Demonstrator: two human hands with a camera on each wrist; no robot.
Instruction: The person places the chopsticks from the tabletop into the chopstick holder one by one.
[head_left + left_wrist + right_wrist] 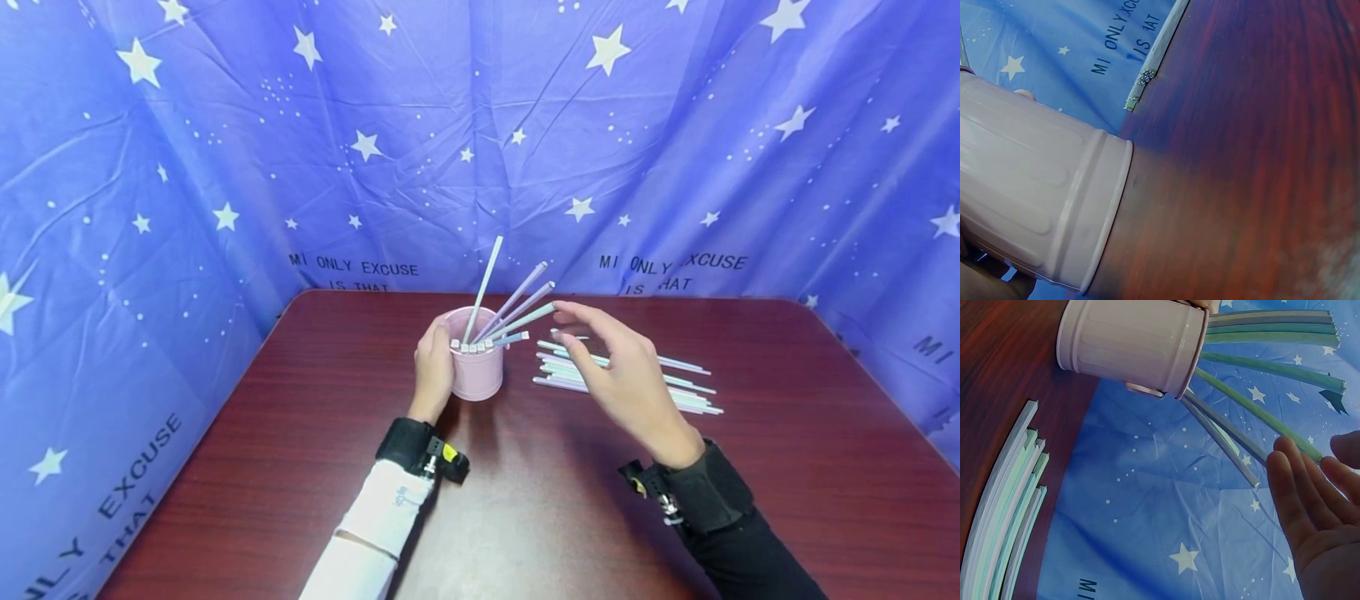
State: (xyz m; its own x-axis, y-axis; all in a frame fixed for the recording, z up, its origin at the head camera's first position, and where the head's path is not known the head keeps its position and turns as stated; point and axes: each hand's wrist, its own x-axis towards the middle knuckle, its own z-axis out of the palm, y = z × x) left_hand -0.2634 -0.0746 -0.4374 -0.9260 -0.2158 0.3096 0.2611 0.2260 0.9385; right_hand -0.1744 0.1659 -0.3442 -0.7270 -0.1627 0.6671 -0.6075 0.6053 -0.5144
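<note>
My left hand (432, 367) grips the left side of a small pink bucket (477, 377) on the table. In the left wrist view, part of the hand (991, 280) shows beside the bucket (1022, 169). Several thin pastel sticks lean out of the bucket, some toward me, others to the back right. My right hand (626, 367) is at the right of the bucket, thumb and fingers apart. Its index fingertip is at the end of a green stick (525, 320). In the right wrist view, that hand's fingers (1285, 487) are around the tip of a green stick (1260, 412).
Behind the right hand, a pile of loose pastel sticks (690, 398) lies on the dark red wooden table (315, 375). A blue curtain (465, 108) with white stars hangs behind the table and at both sides.
</note>
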